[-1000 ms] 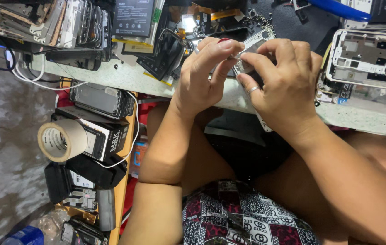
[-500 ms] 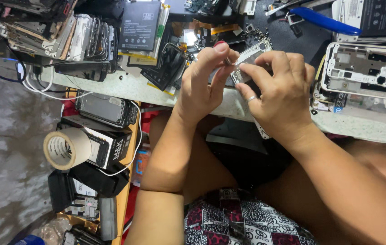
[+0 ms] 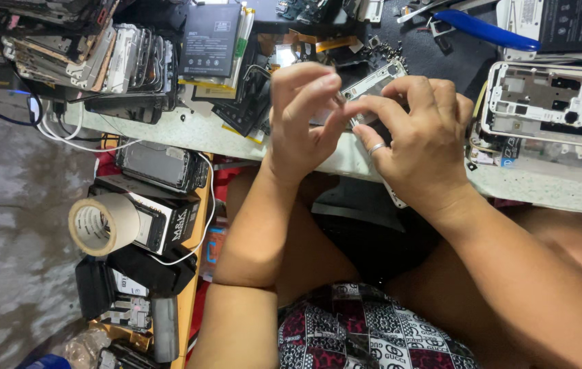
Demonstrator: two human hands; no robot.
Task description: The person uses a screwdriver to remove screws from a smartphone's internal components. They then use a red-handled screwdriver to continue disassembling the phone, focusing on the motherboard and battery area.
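Two hands: raised together over the near edge of the desk (image 3: 236, 133), fingertips meeting on one small object.
Left hand (image 3: 301, 126): closed in a pinch, thumb and forefinger brought together at the left end of the phone frame (image 3: 373, 82); whether a small tool or part is held between them cannot be told.
Right hand (image 3: 421, 147): closed around the phone frame, which is gripped from its right side with thumb and bent fingers; a ring is worn on one finger.
Phone frame: held in the air between the two hands, mostly hidden by the fingers; a camera opening is seen at its upper end, just beyond the right fingertips.
Long axis: tilted, running from the left fingertips up and away toward the far right.
Nearer hand: the frame is carried by the right hand; only its left end is met by the left hand.
Right of the right hand: an opened white phone chassis (image 3: 544, 102) is laid flat on the desk, well apart.
Beyond the right hand: blue-handled pliers (image 3: 485, 29) are seen.
Beyond the left hand: a dark battery pack (image 3: 210, 39) is propped among stacked parts.
Below left of the left hand: a tape roll (image 3: 103, 224) is stood on a black box.
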